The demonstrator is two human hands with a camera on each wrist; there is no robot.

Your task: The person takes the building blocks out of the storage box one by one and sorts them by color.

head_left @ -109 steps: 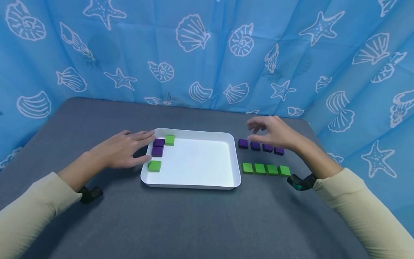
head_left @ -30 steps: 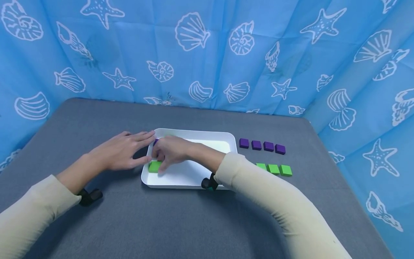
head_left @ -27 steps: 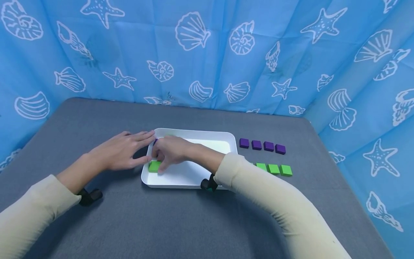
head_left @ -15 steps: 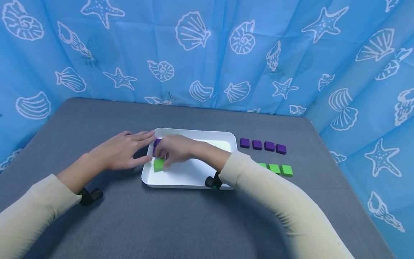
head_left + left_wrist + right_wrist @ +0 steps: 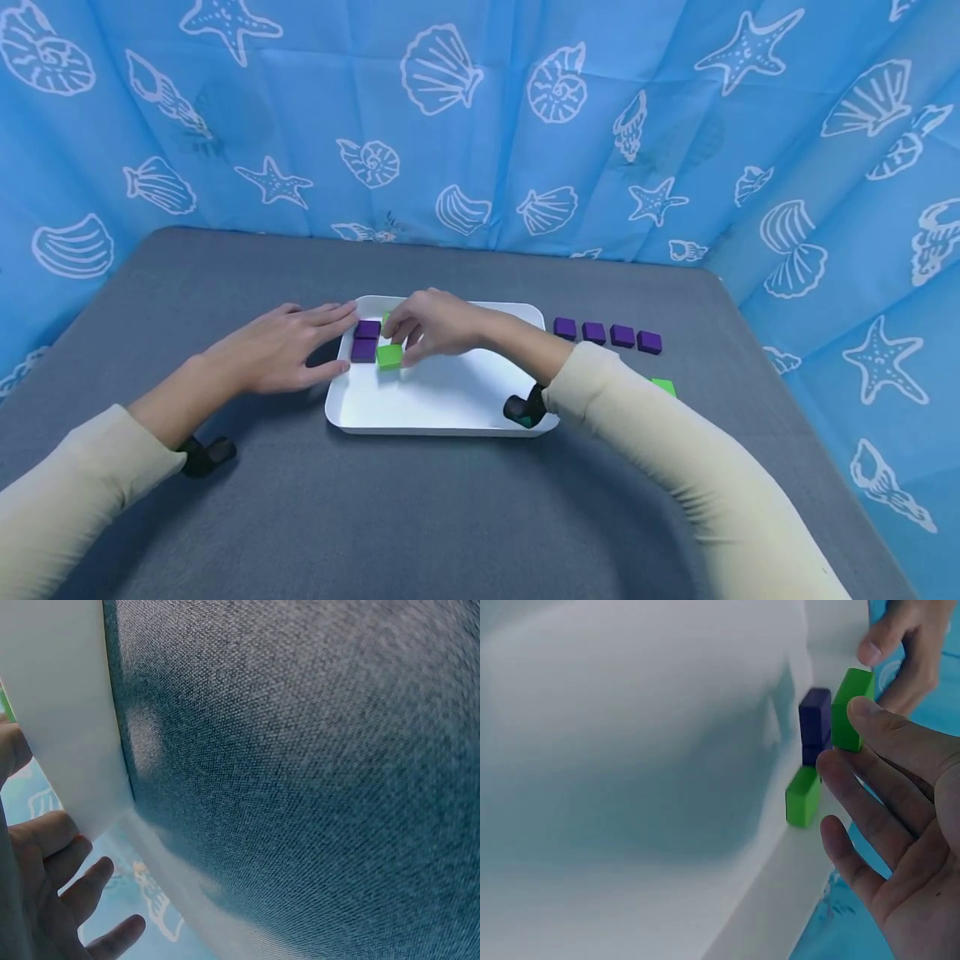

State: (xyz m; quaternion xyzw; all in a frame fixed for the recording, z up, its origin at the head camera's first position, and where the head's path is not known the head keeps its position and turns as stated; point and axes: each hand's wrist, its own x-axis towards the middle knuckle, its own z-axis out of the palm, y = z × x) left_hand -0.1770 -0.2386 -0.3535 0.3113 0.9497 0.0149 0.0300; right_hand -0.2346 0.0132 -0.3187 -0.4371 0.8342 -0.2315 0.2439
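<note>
My right hand (image 5: 442, 325) pinches a green block (image 5: 389, 357) between thumb and fingertips, above the white tray (image 5: 442, 408). The right wrist view shows this green block (image 5: 844, 729) held clear of the tray floor. Two purple blocks (image 5: 364, 350) lie one behind the other along the tray's left side. Behind them, another green block (image 5: 386, 318) is partly hidden by my right fingers; it shows fully in the right wrist view. My left hand (image 5: 288, 348) touches the tray's left rim, fingers straight and thumb apart. In the left wrist view, its fingertips (image 5: 79, 844) touch the tray's outer wall.
Right of the tray, several purple blocks (image 5: 607, 334) stand in a row on the grey tablecloth (image 5: 375, 517). In front of that row one green block (image 5: 663, 387) shows; my right sleeve (image 5: 675, 425) covers the area beside it. A blue shell-print curtain (image 5: 465, 150) hangs behind.
My right hand went from above the purple row into the tray. It took the green block from the front left corner, moving it right and back. My left hand stays in place.
</note>
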